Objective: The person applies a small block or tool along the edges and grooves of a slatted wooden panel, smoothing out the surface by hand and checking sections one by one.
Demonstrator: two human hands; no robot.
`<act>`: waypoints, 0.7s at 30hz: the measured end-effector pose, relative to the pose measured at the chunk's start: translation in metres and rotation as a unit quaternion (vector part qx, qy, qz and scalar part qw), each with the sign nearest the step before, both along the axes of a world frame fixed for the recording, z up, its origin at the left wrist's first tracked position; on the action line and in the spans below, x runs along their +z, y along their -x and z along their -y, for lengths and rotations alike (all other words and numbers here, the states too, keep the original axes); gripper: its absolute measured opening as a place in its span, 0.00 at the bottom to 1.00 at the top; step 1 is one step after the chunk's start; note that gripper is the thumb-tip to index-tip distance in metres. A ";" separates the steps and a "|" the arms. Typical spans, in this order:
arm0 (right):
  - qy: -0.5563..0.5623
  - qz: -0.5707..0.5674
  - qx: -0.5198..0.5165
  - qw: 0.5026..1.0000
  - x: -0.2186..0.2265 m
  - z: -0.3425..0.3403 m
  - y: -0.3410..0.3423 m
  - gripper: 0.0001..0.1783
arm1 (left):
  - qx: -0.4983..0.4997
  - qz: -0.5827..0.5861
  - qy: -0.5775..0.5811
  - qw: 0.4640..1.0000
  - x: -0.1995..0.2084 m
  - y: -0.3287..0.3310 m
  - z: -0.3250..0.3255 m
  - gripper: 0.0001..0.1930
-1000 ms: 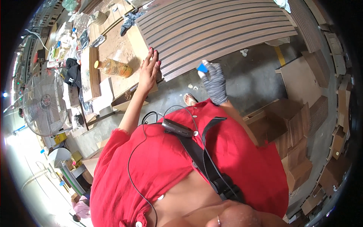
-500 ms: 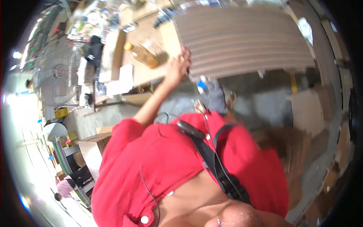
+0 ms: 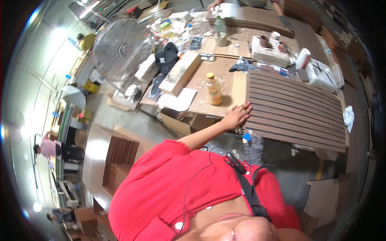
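Note:
My left hand (image 3: 237, 115) lies flat with its fingers spread on the near left corner of a dark brown slatted panel (image 3: 295, 110) that rests on the workbench. My right hand (image 3: 254, 148), in a grey knitted glove, is just below the panel's near edge. It is closed around a small white tube with a blue cap (image 3: 246, 137). The two hands are a short way apart. My red shirt fills the lower part of the view.
A bottle of amber liquid (image 3: 213, 89), a pale wooden board (image 3: 181, 72), white paper (image 3: 179, 100) and a black cap (image 3: 167, 56) lie on the bench left of the panel. A large fan (image 3: 120, 48) stands behind. Another person's hand (image 3: 213, 5) works at the far end. Stacked slatted panels (image 3: 120, 154) sit on the floor.
The view has swung so the bench, fan and far clutter now show. My left hand stays on the panel's corner and the gloved right hand keeps the blue-capped tube below the edge.

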State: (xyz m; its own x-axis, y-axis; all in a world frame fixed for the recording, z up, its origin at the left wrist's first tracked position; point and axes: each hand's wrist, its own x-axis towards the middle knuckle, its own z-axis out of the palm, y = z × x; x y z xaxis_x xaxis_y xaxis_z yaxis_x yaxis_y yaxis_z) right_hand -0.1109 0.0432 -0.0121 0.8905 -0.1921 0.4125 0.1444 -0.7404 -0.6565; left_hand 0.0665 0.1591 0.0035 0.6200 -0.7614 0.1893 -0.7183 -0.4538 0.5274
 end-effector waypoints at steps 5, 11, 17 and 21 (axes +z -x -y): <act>-0.030 0.012 -0.080 0.996 0.001 0.025 0.008 0.29 | -0.008 0.012 0.008 1.000 0.004 -0.001 0.003 0.27; -0.031 -0.001 -0.075 0.997 0.012 0.027 0.012 0.30 | -0.010 -0.008 0.032 0.999 0.010 0.003 0.004 0.26; -0.057 -0.004 -0.103 0.993 0.009 0.038 0.019 0.27 | -0.027 -0.017 0.033 0.999 0.010 -0.001 0.008 0.27; -0.071 -0.001 -0.122 0.990 0.010 0.050 0.023 0.27 | -0.037 -0.017 0.046 0.998 0.014 0.002 0.009 0.25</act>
State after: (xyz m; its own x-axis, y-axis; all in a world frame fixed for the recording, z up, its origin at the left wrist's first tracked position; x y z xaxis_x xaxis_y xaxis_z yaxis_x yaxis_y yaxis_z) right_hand -0.1344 -0.0069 -0.0023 0.8112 -0.4572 0.3645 -0.0284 -0.6534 -0.7565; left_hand 0.0649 0.1498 0.0172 0.5705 -0.7852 0.2407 -0.7289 -0.3491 0.5890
